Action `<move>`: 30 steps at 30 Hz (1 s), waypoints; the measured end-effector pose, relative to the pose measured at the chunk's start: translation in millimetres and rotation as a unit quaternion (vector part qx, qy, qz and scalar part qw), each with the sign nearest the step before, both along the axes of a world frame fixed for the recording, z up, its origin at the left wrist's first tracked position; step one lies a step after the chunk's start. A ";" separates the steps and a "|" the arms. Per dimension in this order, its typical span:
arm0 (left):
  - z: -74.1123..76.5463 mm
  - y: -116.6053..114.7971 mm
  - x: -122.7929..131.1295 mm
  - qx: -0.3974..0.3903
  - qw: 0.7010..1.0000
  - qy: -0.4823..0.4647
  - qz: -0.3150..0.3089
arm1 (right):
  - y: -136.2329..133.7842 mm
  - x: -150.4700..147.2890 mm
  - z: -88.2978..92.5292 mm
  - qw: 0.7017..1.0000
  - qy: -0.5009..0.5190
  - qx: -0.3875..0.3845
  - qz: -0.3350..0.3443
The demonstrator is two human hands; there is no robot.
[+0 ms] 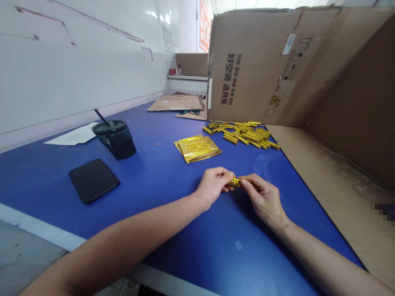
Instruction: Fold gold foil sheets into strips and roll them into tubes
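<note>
Between my two hands, just above the blue table point(191, 238), is a small gold foil roll point(235, 182). My left hand point(214, 184) pinches its left end with thumb and fingers. At the other end, my right hand point(261, 195) grips it the same way. Only the roll's middle shows; my fingers cover both ends. Beyond my left hand lies a stack of flat gold foil sheets point(200, 149). A loose heap of similar gold foil rolls point(247, 133) lies past my hands, near the table's right edge.
On the left stand a dark cup with a straw point(117, 139) and, nearer, a black phone point(93, 181). White paper point(72, 135) lies by the wall. A large cardboard box point(253, 74) rises behind the heap and along the right. Flattened cardboard point(175, 102) lies at the back.
</note>
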State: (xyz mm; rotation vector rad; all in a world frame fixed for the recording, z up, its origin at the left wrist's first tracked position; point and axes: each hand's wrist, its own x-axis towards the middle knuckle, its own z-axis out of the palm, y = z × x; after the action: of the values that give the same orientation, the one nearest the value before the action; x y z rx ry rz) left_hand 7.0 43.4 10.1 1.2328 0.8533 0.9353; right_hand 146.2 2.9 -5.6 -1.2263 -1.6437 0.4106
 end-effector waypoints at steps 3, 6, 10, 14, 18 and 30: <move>-2.4 1.1 0.3 0.004 1.000 0.011 0.004 | 1.1 0.2 -1.8 1.000 -0.001 0.008 -0.004; -6.0 3.0 0.6 0.034 0.998 0.011 0.047 | 2.1 0.8 -2.9 1.000 -0.004 0.018 -0.025; -9.5 5.5 0.7 0.063 0.995 0.010 0.079 | 2.2 1.4 -2.9 0.997 -0.010 0.035 -0.063; -8.2 4.1 0.9 0.042 0.999 0.020 0.027 | 0.2 0.2 -1.4 0.997 -0.039 0.043 -0.041; -4.5 1.3 1.4 0.017 0.999 0.018 0.026 | -1.7 -0.6 0.4 0.995 -0.075 0.064 -0.023; -8.6 3.2 1.0 0.043 0.998 0.046 0.022 | 1.1 -1.8 -5.1 0.995 -0.103 0.017 -0.010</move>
State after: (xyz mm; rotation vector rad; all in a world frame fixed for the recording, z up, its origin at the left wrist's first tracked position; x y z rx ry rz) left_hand 8.0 46.6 1.5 1.3451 0.9248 0.9654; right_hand 144.5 4.0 -10.7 -1.2938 -1.8022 0.2492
